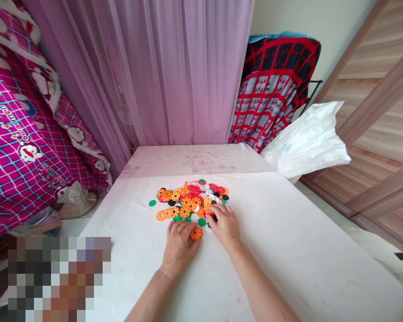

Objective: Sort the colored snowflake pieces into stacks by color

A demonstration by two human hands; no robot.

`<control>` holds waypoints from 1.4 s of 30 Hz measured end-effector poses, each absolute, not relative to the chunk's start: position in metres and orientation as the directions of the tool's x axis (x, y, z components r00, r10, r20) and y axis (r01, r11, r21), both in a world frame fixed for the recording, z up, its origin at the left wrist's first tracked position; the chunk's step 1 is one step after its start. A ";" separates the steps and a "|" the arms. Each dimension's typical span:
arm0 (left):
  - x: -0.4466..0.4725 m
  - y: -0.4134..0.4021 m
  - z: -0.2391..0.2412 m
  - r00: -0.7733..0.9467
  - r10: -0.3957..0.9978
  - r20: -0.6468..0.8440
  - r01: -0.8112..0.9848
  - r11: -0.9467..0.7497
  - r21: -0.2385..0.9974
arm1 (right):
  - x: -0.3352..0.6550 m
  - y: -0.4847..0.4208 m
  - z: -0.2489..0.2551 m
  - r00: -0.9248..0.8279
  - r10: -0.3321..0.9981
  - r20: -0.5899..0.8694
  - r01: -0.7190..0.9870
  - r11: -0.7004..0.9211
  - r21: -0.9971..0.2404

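Observation:
My left hand is closed, its thumb and fingers round an orange notched plastic disc just in front of the pile. A heap of flower-shaped plastic discs in orange, red, white, black and green lies on the white-covered table. At the heap's near right edge, my right hand reaches in with bent fingers among the discs. Whether it grips one cannot be made out. A green disc lies between the two hands. Left of the heap is a row of overlapping orange discs, with a lone green disc apart.
A purple curtain hangs behind the table. To the right are a white plastic bag, a red and black patterned cloth and a wooden cabinet. Pink patterned fabric hangs at left. The lower left corner is pixelated.

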State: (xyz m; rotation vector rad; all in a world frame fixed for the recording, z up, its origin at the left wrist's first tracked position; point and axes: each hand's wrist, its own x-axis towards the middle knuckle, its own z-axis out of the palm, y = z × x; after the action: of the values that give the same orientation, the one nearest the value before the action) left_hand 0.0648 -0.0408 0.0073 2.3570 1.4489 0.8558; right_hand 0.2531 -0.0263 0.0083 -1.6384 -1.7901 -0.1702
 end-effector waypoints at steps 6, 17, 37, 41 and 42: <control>0.063 -0.042 0.004 0.344 0.858 0.381 0.729 -0.499 0.468 | 0.252 -0.014 0.016 0.094 0.901 0.424 0.952 0.043 -0.303; 0.065 -0.043 0.007 0.340 0.869 0.359 0.737 -0.483 0.473 | 0.248 -0.023 0.015 0.107 0.804 0.585 0.936 0.117 -0.332; 0.044 -0.047 0.016 0.268 0.935 0.233 0.751 -0.354 0.557 | 0.216 -0.061 0.005 -0.085 0.834 0.546 0.761 0.408 -0.505; 0.046 -0.047 0.014 0.263 0.932 0.247 0.743 -0.360 0.565 | 0.212 -0.060 0.008 -0.134 0.844 0.520 0.782 0.412 -0.467; 0.046 -0.047 0.014 0.265 0.931 0.249 0.739 -0.363 0.567 | 0.212 -0.060 0.008 -0.138 0.846 0.515 0.790 0.408 -0.458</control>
State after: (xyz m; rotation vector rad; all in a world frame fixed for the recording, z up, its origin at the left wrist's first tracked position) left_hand 0.0460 -0.0470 0.0137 2.2047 1.5266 0.7930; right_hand 0.2121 -0.0603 0.0084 -1.3935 -1.9335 0.0971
